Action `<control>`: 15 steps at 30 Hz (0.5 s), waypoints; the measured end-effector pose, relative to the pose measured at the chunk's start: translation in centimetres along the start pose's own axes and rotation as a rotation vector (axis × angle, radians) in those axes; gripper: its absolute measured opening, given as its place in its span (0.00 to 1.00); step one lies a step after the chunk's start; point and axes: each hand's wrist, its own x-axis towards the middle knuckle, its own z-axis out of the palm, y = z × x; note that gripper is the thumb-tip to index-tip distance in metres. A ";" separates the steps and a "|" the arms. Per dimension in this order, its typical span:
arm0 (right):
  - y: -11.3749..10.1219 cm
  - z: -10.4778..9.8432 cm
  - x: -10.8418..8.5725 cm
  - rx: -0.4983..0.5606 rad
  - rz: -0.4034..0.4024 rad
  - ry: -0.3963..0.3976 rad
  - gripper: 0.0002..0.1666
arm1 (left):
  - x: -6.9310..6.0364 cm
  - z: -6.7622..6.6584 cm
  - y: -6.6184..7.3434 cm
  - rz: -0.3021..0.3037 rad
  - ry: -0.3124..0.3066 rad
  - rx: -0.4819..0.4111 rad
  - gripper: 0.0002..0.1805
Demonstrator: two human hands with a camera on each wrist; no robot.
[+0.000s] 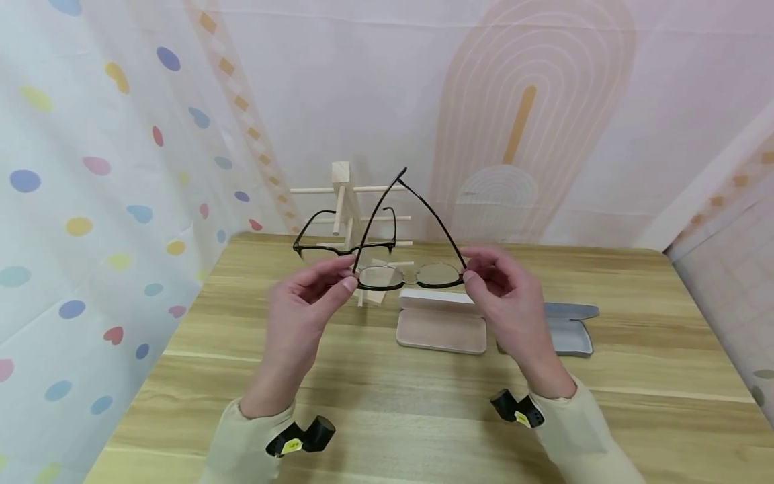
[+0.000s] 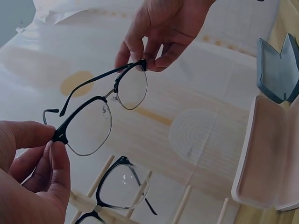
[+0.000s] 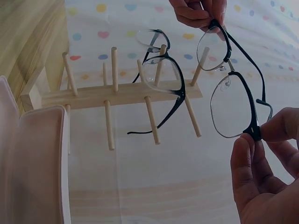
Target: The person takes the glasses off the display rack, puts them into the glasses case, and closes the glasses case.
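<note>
A pair of black half-rim glasses [image 1: 381,288] is held up in the air between both hands, its temples unfolded and crossing at their tips in the head view. My left hand [image 1: 305,306] pinches one outer corner of the frame with thumb and fingers. At the opposite corner, my right hand [image 1: 504,296] pinches the frame the same way. Behind them, a second pair of black-topped glasses [image 1: 345,252] hangs on a wooden display rack [image 1: 341,173] with several pegs. Nearest below the right hand is an open pink-lined white glasses case [image 1: 441,329].
A grey-blue glasses case [image 1: 571,329] lies open on the table, partly hidden behind the right wrist. The wooden tabletop [image 1: 399,417] spreads in front of the cases. A patterned curtain [image 1: 375,81] hangs directly behind the table's back edge.
</note>
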 end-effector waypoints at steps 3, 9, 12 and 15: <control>0.2 -0.5 -0.3 -0.022 -0.001 0.000 0.16 | -0.1 0.4 -0.2 -0.021 -0.015 0.008 0.14; 0.6 -1.5 -0.8 -0.073 -0.009 -0.013 0.15 | -0.1 1.0 -0.8 -0.045 -0.054 0.040 0.15; 0.7 -1.9 -1.1 -0.094 -0.009 -0.020 0.15 | -0.1 1.3 -1.0 -0.049 -0.068 0.032 0.16; 0.8 -2.3 -1.3 -0.112 -0.016 -0.022 0.15 | -0.2 1.5 -1.3 -0.053 -0.077 0.032 0.15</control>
